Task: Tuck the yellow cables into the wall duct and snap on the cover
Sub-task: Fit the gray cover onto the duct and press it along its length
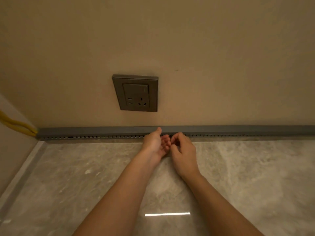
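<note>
Grey duct [102, 131] is seen along the wall base with its cover on, yellow cables [15, 124] poking out at its left end. Left hand [156, 144] is held half open, thumb touching the duct, right hand [183, 151] curled beside it; whether anything's gripped can't be told

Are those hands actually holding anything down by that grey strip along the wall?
It cannot be told. Both the left hand and the right hand curl at the slotted edge of the grey duct, fingertips hidden.
</note>
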`<action>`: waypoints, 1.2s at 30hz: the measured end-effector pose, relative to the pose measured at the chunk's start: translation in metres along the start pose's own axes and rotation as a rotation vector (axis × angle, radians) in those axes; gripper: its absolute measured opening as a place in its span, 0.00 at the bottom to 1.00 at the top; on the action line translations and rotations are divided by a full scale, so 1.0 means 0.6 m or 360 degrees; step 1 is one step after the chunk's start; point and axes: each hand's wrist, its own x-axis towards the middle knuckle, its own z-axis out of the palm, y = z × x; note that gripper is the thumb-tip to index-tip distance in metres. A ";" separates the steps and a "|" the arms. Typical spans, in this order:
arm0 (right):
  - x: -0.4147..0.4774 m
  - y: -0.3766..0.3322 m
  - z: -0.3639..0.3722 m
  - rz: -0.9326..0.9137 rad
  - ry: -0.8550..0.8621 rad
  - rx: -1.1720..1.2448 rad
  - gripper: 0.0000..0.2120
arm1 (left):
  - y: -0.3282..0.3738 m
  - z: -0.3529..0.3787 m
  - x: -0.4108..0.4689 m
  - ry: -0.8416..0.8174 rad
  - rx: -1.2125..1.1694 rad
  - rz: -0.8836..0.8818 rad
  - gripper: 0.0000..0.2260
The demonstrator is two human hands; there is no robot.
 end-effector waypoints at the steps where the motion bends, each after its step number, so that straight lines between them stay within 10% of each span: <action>1: -0.001 -0.001 0.002 0.0012 0.0011 -0.0001 0.06 | 0.001 -0.001 0.001 -0.0012 0.0021 -0.0004 0.19; 16: -0.018 0.035 -0.090 0.0256 0.0419 0.0434 0.10 | 0.003 0.017 -0.001 0.0047 0.0056 -0.0017 0.19; 24: 0.016 0.101 -0.198 0.0145 0.0153 0.0213 0.11 | 0.007 0.013 -0.003 0.0136 -0.0013 -0.0037 0.18; 36: 0.026 0.132 -0.197 -0.0095 0.0027 0.0117 0.10 | -0.044 0.082 0.018 0.0846 0.0099 0.0338 0.15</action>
